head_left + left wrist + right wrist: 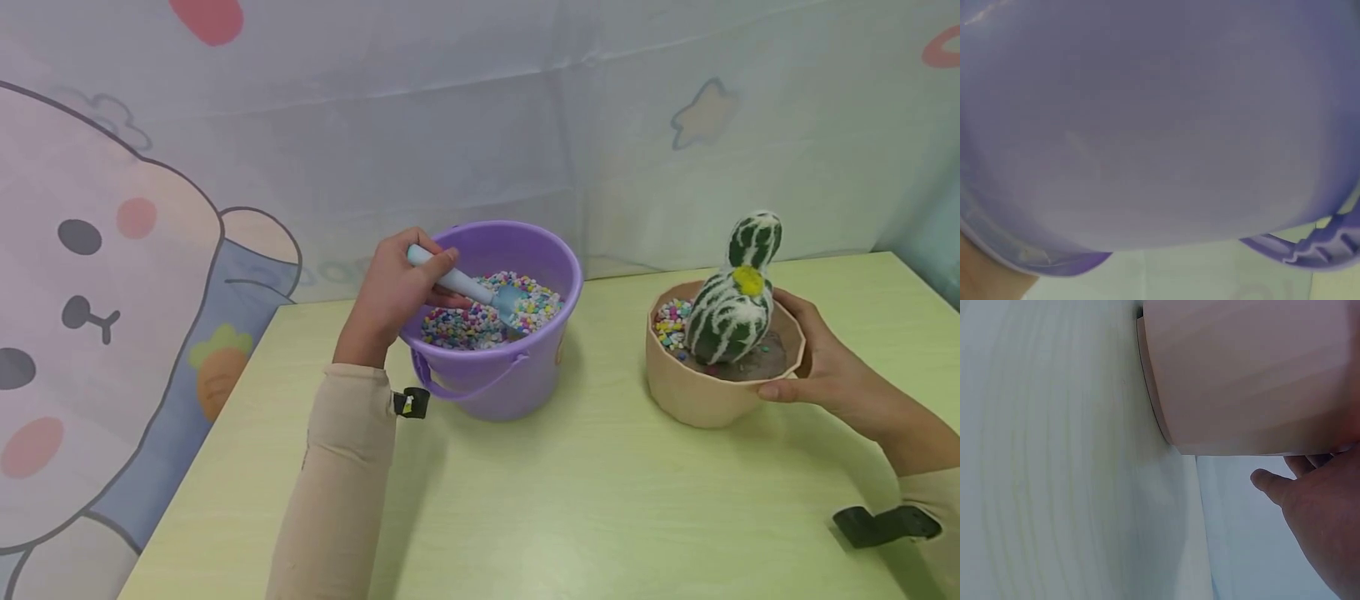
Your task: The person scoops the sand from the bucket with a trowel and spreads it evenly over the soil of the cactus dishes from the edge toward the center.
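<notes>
My left hand (pixel 393 283) grips the pale handle of a small blue shovel (pixel 465 285). Its translucent blade is down among multicoloured pebbles (pixel 461 329) inside a purple bucket (pixel 517 385). The bucket's outer wall (pixel 1160 125) fills most of the left wrist view, which hides the shovel. On the right stands a beige flower pot (pixel 693 404) holding a green-and-white cactus (pixel 729 321) with a yellow flower. Dark soil shows in the pot, with some coloured pebbles (pixel 671 321) at its left side. My right hand (pixel 840 375) holds the pot's right side, thumb in front, fingers behind.
The bucket and pot stand on a light yellow-green table (pixel 570 508). Behind it hangs a pale cloth (pixel 480 150) printed with a cartoon animal. The bucket's purple handle (pixel 472 387) hangs down across its front. Black straps sit at both wrists.
</notes>
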`<action>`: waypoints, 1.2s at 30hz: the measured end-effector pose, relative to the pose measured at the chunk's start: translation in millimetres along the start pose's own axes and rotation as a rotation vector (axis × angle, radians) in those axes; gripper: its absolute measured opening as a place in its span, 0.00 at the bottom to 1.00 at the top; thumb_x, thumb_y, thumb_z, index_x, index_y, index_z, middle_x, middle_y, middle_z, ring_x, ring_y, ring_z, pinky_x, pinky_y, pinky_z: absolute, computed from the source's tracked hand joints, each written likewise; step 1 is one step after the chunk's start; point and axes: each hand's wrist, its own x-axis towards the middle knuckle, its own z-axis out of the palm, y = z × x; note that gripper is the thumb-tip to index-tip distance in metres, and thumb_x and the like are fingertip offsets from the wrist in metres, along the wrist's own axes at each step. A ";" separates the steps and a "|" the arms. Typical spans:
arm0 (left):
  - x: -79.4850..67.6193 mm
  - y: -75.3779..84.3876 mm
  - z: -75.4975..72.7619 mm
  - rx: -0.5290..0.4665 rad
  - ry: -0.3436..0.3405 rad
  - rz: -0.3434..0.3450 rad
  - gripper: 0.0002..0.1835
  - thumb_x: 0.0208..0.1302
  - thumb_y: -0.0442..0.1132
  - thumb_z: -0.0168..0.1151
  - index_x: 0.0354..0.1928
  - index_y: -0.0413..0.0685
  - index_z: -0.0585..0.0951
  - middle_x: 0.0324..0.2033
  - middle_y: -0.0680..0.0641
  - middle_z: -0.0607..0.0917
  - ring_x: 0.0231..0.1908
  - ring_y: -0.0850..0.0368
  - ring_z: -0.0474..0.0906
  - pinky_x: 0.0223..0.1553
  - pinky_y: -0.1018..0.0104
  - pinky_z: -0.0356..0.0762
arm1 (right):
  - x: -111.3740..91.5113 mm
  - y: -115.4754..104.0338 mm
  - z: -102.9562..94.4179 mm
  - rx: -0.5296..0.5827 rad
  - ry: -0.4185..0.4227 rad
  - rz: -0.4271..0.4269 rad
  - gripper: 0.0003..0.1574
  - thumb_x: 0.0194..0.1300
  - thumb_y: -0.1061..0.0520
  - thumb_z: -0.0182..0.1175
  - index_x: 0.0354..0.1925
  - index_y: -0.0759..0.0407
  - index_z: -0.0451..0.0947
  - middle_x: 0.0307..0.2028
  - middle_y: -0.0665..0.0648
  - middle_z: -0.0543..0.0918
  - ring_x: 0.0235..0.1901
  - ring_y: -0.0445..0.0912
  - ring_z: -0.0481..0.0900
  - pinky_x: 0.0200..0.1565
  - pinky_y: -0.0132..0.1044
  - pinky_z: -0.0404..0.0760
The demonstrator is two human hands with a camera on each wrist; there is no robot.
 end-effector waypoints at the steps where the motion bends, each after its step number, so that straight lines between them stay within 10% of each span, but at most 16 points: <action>1: -0.1 -0.4 -0.5 -0.004 -0.009 0.009 0.10 0.71 0.33 0.59 0.40 0.33 0.70 0.36 0.30 0.80 0.28 0.40 0.86 0.39 0.45 0.85 | 0.1 -0.1 -0.1 0.001 0.001 -0.002 0.68 0.58 0.75 0.63 0.77 0.45 0.31 0.69 0.59 0.45 0.56 0.35 0.61 0.43 0.21 0.76; 21: -4.7 -6.9 -11.5 -0.019 -0.142 0.163 0.07 0.70 0.29 0.59 0.36 0.36 0.70 0.39 0.31 0.75 0.31 0.38 0.86 0.41 0.50 0.86 | -1.7 -2.4 -3.8 0.000 -0.024 0.004 0.65 0.61 0.71 0.63 0.77 0.44 0.31 0.71 0.59 0.41 0.64 0.37 0.51 0.45 0.16 0.68; 36: 2.1 -6.1 -16.9 -0.157 -0.015 0.023 0.06 0.71 0.30 0.57 0.41 0.32 0.71 0.38 0.30 0.78 0.26 0.40 0.86 0.40 0.50 0.86 | 1.8 -1.2 2.2 -0.018 -0.008 0.023 0.65 0.61 0.71 0.62 0.76 0.41 0.31 0.71 0.60 0.42 0.65 0.37 0.51 0.47 0.16 0.66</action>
